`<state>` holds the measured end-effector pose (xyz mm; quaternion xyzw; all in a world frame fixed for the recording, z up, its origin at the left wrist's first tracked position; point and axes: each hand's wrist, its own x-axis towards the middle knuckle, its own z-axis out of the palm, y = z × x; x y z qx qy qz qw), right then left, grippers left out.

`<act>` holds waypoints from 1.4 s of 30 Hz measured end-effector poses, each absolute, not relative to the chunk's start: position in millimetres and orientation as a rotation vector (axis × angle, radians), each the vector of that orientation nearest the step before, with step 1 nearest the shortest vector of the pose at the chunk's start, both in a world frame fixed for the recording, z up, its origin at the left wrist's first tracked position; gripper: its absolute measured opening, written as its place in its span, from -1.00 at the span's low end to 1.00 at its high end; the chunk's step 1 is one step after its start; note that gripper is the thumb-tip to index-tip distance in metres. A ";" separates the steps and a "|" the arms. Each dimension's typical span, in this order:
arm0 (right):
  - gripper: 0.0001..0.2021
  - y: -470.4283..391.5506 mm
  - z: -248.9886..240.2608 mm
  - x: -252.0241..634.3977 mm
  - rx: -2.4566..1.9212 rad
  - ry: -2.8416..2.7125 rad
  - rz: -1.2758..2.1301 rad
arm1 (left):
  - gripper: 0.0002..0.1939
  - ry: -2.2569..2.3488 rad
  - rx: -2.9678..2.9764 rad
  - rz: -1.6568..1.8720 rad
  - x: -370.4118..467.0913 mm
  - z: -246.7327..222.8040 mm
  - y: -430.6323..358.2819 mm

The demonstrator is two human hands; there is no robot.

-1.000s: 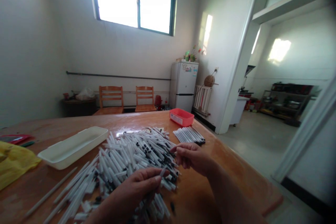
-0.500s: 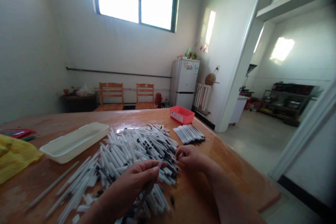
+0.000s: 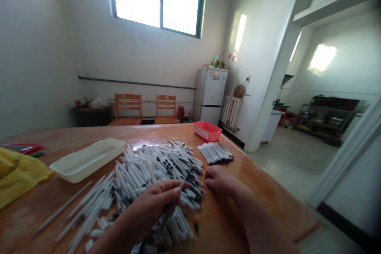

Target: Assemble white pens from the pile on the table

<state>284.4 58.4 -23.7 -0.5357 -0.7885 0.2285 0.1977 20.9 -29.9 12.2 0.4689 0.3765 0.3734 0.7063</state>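
My left hand (image 3: 160, 198) is closed over the near side of a big heap of white and black pen parts (image 3: 154, 166). Between its thumb and fingers it pinches a slim whitish pen barrel (image 3: 169, 213), tilted with its upper end to the right. My right hand (image 3: 222, 179) rests by the heap's right edge with its fingers curled in. Whatever those fingers hold, if anything, is hidden. Just beyond it lies a tidy row of white pens with black ends (image 3: 214, 152).
A pink-red basket (image 3: 207, 130) stands behind the row. Left of the heap are a long cream tray (image 3: 89, 162), loose pen barrels (image 3: 89, 206) and a yellow plastic bag (image 3: 22, 178). A small black piece (image 3: 196, 227) lies on the wooden table (image 3: 268, 202) near the front.
My right hand has drawn slightly right, away from the heap's edge, and its fingers have curled further in. My left hand keeps the pen barrel in nearly the same place.
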 end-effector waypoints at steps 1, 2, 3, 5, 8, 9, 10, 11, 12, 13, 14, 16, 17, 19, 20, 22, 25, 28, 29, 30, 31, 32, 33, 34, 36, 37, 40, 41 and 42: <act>-0.94 58.3 -23.6 285.0 -1.493 -2.183 0.651 | -0.57 0.837 1.048 0.831 20.8 12.2 -29.7; -0.96 58.3 -23.3 285.0 -1.484 -2.157 0.663 | -0.57 0.842 1.051 0.828 20.9 12.6 -29.7; -0.96 58.3 -22.9 284.4 -1.477 -2.135 0.667 | -0.56 0.851 1.050 0.821 21.2 13.4 -29.8; -0.88 57.9 -21.1 281.8 -1.424 -2.038 0.783 | -0.56 0.868 1.035 0.797 22.4 15.7 -30.5; -0.73 55.4 -15.7 276.8 -1.163 -1.696 1.253 | -0.59 0.845 1.008 0.784 25.1 17.9 -31.9; -0.68 53.9 -13.4 275.3 -1.052 -1.566 1.409 | -0.61 0.833 1.007 0.781 25.9 17.7 -32.2; -0.65 52.1 -10.8 273.9 -0.958 -1.462 1.530 | -0.62 0.820 1.013 0.783 26.5 17.0 -32.3; -0.64 50.1 -8.3 272.6 -0.893 -1.402 1.608 | -0.62 0.810 1.027 0.786 27.0 15.9 -32.1; -0.64 48.1 -5.8 271.4 -0.845 -1.365 1.664 | -0.62 0.804 1.047 0.789 27.2 14.7 -31.8; -0.66 46.1 -3.5 270.3 -0.806 -1.345 1.706 | -0.61 0.799 1.066 0.792 27.3 13.7 -31.4; -0.68 44.1 -1.5 269.3 -0.771 -1.334 1.739 | -0.61 0.796 1.083 0.793 27.3 12.9 -31.0; -0.71 40.7 1.2 267.1 -0.711 -1.327 1.789 | -0.60 0.793 1.107 0.770 27.3 12.8 -30.6; -0.71 39.4 2.0 266.0 -0.690 -1.329 1.809 | -0.59 0.790 1.116 0.751 27.4 13.3 -30.6; -0.72 37.3 2.2 263.5 -0.666 -1.347 1.835 | -0.59 0.788 1.138 0.731 27.8 14.9 -30.9; -0.72 36.5 1.8 262.3 -0.662 -1.362 1.840 | -0.58 0.797 1.147 0.730 28.2 15.5 -31.0; -0.72 35.5 0.3 259.6 -0.661 -1.399 1.840 | -0.57 0.821 1.159 0.730 28.7 16.2 -30.9; -0.71 34.8 -2.4 255.9 -0.669 -1.442 1.833 | -0.57 0.822 1.179 0.710 28.9 16.4 -29.8; -0.71 34.8 -4.2 253.2 -0.679 -1.467 1.839 | -0.59 0.804 1.194 0.688 28.2 18.2 -29.3; -0.71 34.8 -4.5 252.6 -0.677 -1.473 1.839 | -0.60 0.800 1.195 0.679 28.0 19.3 -29.6; -0.72 34.8 -4.5 252.1 -0.674 -1.479 1.837 | -0.61 0.797 1.195 0.669 27.8 20.5 -30.0; -0.72 34.8 -4.4 251.8 -0.671 -1.486 1.832 | -0.61 0.791 1.196 0.663 27.8 21.6 -30.6; -0.72 34.7 -4.2 251.6 -0.670 -1.492 1.826 | -0.62 0.782 1.199 0.661 27.9 22.5 -31.3; -0.73 34.6 -3.9 251.5 -0.671 -1.499 1.819 | -0.62 0.775 1.200 0.659 28.2 23.1 -31.9; -0.72 34.5 -3.4 251.5 -0.675 -1.506 1.814 | -0.63 0.772 1.199 0.661 28.6 23.5 -32.4; -0.72 34.0 -2.5 251.5 -0.680 -1.515 1.806 | -0.64 0.776 1.191 0.679 29.5 23.4 -33.1; -0.71 33.6 -2.0 251.4 -0.683 -1.519 1.803 | -0.64 0.783 1.189 0.686 29.9 23.2 -33.3; -0.72 32.3 -1.0 251.1 -0.698 -1.534 1.788 | -0.64 0.788 1.195 0.684 30.4 22.5 -32.9; -0.72 31.9 -0.8 250.9 -0.703 -1.542 1.786 | -0.64 0.783 1.199 0.677 30.3 22.2 -32.5; -0.73 31.6 -0.6 250.6 -0.706 -1.549 1.785 | -0.63 0.777 1.203 0.670 30.2 21.7 -32.0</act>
